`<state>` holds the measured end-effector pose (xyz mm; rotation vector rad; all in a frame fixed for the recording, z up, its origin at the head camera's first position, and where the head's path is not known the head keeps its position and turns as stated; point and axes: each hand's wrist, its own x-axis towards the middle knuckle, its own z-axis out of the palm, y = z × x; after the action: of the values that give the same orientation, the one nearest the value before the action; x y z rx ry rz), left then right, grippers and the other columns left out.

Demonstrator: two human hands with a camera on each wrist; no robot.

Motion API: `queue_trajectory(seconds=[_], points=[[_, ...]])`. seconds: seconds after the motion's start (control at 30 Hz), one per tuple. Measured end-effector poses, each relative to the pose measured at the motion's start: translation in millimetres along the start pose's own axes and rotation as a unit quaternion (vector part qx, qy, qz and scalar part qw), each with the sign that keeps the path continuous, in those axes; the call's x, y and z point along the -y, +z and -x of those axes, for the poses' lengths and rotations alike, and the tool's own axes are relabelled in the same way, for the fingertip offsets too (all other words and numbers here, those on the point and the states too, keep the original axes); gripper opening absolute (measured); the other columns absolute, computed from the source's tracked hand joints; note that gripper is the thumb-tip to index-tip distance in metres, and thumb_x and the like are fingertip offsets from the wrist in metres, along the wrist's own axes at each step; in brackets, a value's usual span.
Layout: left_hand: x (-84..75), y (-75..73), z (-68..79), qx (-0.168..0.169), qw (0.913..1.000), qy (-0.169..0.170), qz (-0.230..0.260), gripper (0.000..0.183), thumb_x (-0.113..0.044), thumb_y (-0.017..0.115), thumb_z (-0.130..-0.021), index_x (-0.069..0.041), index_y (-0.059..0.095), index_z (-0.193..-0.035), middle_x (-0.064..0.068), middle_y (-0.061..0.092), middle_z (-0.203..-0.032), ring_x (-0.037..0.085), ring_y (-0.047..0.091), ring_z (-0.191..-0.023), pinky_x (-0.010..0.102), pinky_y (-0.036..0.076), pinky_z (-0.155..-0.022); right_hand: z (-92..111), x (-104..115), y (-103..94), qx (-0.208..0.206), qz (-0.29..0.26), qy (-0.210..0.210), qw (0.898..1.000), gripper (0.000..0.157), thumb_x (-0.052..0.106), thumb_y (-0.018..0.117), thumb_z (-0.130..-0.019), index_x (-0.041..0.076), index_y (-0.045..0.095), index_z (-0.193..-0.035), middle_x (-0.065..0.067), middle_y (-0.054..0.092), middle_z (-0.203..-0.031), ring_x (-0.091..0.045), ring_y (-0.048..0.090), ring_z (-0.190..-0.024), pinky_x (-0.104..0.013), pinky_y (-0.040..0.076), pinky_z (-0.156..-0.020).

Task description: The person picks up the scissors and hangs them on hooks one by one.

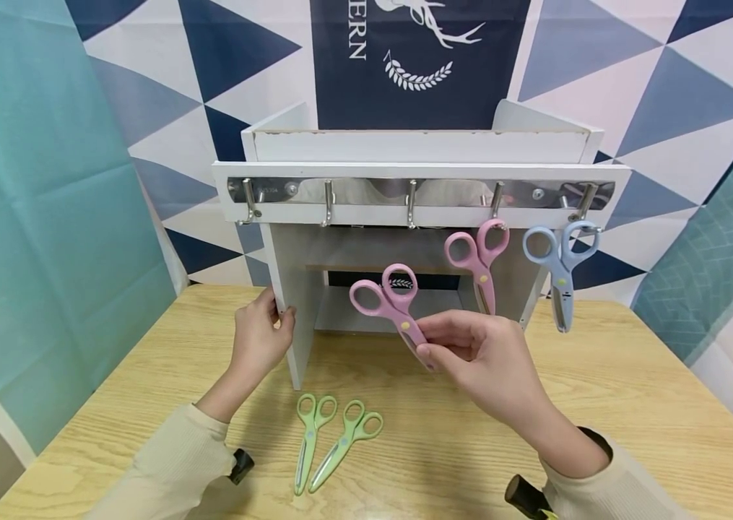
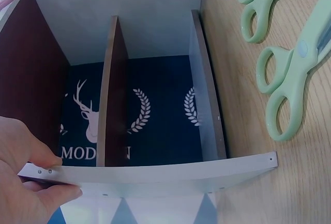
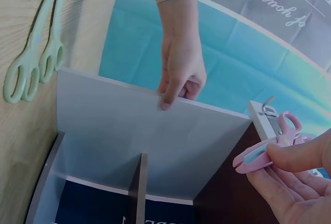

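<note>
- The right hand (image 1: pixel 486 354) pinches the pink plastic scissors with round finger loops (image 1: pixel 405 326) between thumb and fingers at the blade end.
- Those scissors project from the fingertips up and to the left, loops uppermost, below the shiny metal hook strip (image 1: pixel 372 191) and apart from its hooks.
- The left hand (image 1: pixel 261 328) grips the front edge of the white board side panel (image 1: pixel 295 282) of the shelf unit, thumb on the inner face, fingers on the outer.
- A second pair of pink plastic scissors (image 1: pixel 482 278) hangs by one loop from the fourth hook from the left, just beyond the right hand.
- Light-blue plastic scissors (image 1: pixel 561 274) hang from the rightmost hook, also by one loop.
- Two pairs of pale-green plastic scissors (image 1: pixel 309 440) lie side by side on the wood-grain table (image 1: pixel 600 397), nearer the left hand, loops towards the shelf unit.
</note>
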<state>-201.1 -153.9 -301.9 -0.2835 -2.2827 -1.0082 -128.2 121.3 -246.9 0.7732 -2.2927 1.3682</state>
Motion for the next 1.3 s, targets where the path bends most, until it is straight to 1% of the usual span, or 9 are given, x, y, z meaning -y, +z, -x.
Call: queue_trajectory(seconds=[0.17,0.33,0.6,0.87,1.1,1.3], points=[[1.1,0.9,0.3,-0.003,1.0,0.004,0.0,0.022,0.003,0.059,-0.084,0.012,0.062,-0.104,0.03,0.07,-0.097,0.039,0.071,-0.088,0.05,0.059,-0.073,-2,4,-0.2,0.002,-0.005,0.005,1.0,0.017,0.0,0.074,-0.079,0.003,0.073,-0.096,-0.011,0.076,-0.086,-0.001,0.07,-0.069,-0.021,0.058,-0.062],[0.1,0.2,0.5,-0.003,1.0,0.005,-0.005,0.021,0.003,0.059,-0.083,0.011,0.062,-0.103,0.03,0.071,-0.094,0.038,0.072,-0.086,0.049,0.059,-0.072,-6,6,-1.2,-0.014,-0.006,0.003,1.0,0.018,-0.001,0.074,-0.079,0.002,0.073,-0.096,-0.012,0.076,-0.086,-0.001,0.07,-0.069,-0.021,0.058,-0.063],[-0.6,-0.1,0.1,0.003,1.0,-0.004,0.002,0.024,0.001,0.061,-0.084,0.012,0.061,-0.105,0.031,0.07,-0.099,0.039,0.071,-0.09,0.05,0.059,-0.075,-11,8,-3.9,-0.03,-0.028,-0.001,0.999,0.02,-0.003,0.072,-0.079,-0.001,0.071,-0.099,-0.017,0.075,-0.09,-0.003,0.07,-0.071,-0.021,0.059,-0.066],[-0.5,-1.4,0.6,0.003,1.0,-0.004,0.007,0.024,0.001,0.06,-0.084,0.012,0.061,-0.106,0.031,0.069,-0.1,0.039,0.071,-0.092,0.05,0.059,-0.076,-17,8,-2.8,-0.05,-0.027,0.0,0.998,0.022,-0.001,0.073,-0.08,0.0,0.071,-0.101,-0.018,0.075,-0.094,-0.002,0.071,-0.074,-0.019,0.058,-0.068],[1.0,1.0,0.8,-0.001,1.0,-0.001,0.0,0.02,0.003,0.059,-0.084,0.012,0.062,-0.103,0.03,0.07,-0.096,0.039,0.071,-0.088,0.049,0.059,-0.074,-21,8,-1.3,-0.061,-0.025,0.016,0.998,0.022,0.001,0.073,-0.08,-0.001,0.071,-0.102,-0.019,0.075,-0.095,-0.005,0.072,-0.079,-0.018,0.058,-0.07],[-0.2,0.2,0.6,-0.006,1.0,0.006,0.003,0.021,0.003,0.059,-0.083,0.012,0.061,-0.103,0.031,0.07,-0.096,0.039,0.071,-0.088,0.049,0.059,-0.073,-23,7,-0.8,-0.063,-0.021,0.024,0.997,0.022,0.002,0.073,-0.081,-0.002,0.071,-0.103,-0.019,0.075,-0.095,-0.007,0.073,-0.08,-0.017,0.058,-0.071]])
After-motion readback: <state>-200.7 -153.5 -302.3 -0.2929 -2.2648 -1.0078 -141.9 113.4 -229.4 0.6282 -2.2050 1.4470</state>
